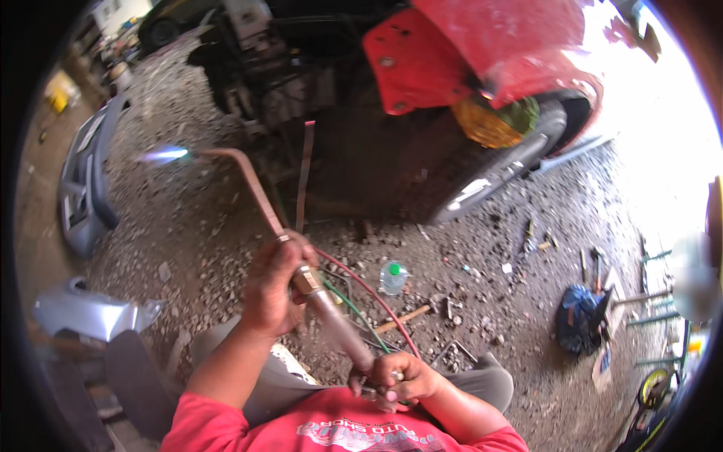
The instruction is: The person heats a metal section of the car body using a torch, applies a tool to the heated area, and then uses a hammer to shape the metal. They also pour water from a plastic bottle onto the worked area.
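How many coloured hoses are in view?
2: a thin red hose sloping down toward the right hand, and a thin green hose just left of it. Others may be hidden.

White light [651,143] glares beside the stony brown ground [173,218].

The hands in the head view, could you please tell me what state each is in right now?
Left hand: closed around the lit torch, partway along it.
Right hand: closed on the torch's lower end.
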Demonstrator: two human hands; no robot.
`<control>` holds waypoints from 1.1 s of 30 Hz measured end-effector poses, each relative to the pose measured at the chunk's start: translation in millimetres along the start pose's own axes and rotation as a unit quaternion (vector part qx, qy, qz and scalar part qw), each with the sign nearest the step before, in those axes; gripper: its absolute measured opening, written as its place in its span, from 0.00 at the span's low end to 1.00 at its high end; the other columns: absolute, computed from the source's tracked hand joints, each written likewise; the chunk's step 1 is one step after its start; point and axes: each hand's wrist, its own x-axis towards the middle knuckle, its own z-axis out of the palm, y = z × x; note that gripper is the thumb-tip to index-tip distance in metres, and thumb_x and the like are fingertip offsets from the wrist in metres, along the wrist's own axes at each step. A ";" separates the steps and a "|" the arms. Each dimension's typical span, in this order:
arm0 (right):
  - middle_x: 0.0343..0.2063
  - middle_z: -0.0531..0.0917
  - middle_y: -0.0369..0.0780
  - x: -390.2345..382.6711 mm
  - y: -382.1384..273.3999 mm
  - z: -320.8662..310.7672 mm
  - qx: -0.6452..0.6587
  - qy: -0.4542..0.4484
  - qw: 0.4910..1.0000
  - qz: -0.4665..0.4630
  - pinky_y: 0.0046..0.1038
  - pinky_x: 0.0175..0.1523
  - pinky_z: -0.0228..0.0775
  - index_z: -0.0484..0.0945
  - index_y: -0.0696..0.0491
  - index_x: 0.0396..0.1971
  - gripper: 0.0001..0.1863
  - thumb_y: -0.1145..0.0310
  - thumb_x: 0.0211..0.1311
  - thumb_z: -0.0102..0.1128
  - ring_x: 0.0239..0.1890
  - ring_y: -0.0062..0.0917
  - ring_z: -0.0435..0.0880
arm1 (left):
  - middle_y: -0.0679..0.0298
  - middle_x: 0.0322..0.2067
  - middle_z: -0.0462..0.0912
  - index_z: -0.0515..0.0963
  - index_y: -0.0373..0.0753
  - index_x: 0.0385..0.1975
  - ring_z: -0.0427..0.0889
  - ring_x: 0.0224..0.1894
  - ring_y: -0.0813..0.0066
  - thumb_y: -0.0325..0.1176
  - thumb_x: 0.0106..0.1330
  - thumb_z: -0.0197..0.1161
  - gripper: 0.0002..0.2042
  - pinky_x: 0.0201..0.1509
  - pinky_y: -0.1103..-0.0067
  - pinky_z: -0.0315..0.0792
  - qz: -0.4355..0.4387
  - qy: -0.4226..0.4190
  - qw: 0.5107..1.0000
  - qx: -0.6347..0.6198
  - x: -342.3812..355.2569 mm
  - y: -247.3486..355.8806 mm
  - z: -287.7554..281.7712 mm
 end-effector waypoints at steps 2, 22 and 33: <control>0.52 0.76 0.65 -4.7 3.8 -0.8 -0.031 0.008 0.999 -0.041 0.27 0.24 0.76 0.77 0.53 0.34 0.06 0.73 0.67 0.67 0.23 0.26 0.82 | 0.66 0.30 0.79 0.76 0.41 0.43 0.68 0.21 0.89 0.48 0.78 0.64 0.15 0.20 0.87 0.60 0.008 -0.011 1.000 0.017 5.0 -1.8 7.9; 0.43 0.81 0.51 -59.2 63.1 19.7 -0.735 0.563 0.330 -0.184 0.37 0.36 0.73 0.71 0.53 0.30 0.13 0.85 0.51 0.64 0.39 0.44 0.81 | 0.61 0.33 0.79 0.70 0.42 0.66 0.82 0.37 0.68 0.39 0.64 0.76 0.32 0.44 0.68 0.78 0.041 -0.382 0.877 0.287 18.2 -90.9 181.3; 0.57 0.69 0.60 -22.7 47.6 6.4 -0.780 0.592 0.201 0.033 0.52 0.43 0.82 0.75 0.55 0.43 0.16 0.83 0.54 0.62 0.53 0.61 0.79 | 0.71 0.37 0.75 0.74 0.43 0.55 0.79 0.38 0.81 0.18 0.68 0.64 0.18 0.45 0.78 0.76 -0.249 -0.472 0.831 -0.155 86.3 -131.0 135.1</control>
